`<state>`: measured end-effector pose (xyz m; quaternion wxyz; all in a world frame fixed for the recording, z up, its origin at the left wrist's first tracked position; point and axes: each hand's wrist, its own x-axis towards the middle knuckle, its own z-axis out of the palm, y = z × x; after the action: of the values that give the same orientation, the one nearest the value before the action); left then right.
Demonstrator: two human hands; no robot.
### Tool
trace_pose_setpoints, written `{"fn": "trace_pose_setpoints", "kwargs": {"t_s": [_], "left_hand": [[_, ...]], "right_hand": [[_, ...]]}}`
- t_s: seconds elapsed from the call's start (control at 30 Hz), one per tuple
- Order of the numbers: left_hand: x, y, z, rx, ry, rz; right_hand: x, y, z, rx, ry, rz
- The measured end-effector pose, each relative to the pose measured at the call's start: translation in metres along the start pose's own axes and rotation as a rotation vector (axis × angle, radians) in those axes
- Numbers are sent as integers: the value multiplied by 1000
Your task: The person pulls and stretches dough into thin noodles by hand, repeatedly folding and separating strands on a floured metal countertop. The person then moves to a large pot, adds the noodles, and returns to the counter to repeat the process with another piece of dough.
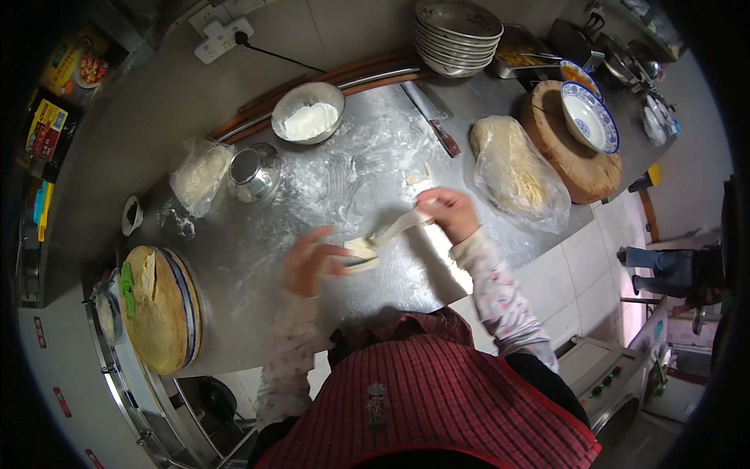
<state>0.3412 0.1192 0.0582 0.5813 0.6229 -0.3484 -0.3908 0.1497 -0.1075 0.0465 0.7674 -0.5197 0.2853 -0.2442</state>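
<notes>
My right hand (450,216) pinches one end of a pale, flat dough strip (404,225) above the floured steel worktop (252,305). The strip runs leftward and doubles back in a loop (362,253) beside my left hand (312,261). That hand is blurred; its thumb and forefinger are at the strip's other end, while the remaining fingers spread apart. Small dough scraps (420,177) lie on the worktop just beyond my right hand. Farther back, a metal bowl (280,108) holds white flour (312,121).
A cleaver (430,114) lies at the back, left of bagged noodles (518,170). A round chopping block (574,158) bears a blue-rimmed bowl (590,117). Leftward stand an upturned metal bowl (255,172), a bag of dough (199,176) and another wooden block (153,316). Stacked bowls (458,41) are behind.
</notes>
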Motion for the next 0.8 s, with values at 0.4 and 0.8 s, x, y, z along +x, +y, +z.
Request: {"fn": "trace_pose_setpoints", "kwargs": {"t_s": [0.4,0.8], "left_hand": [[-127,-166,-272,-364,788,-194],[-32,-143,-103,588,911,99]], "right_hand": [[38,46,-215,-447,356,5],[-164,97,-151,-562,773,49]]}}
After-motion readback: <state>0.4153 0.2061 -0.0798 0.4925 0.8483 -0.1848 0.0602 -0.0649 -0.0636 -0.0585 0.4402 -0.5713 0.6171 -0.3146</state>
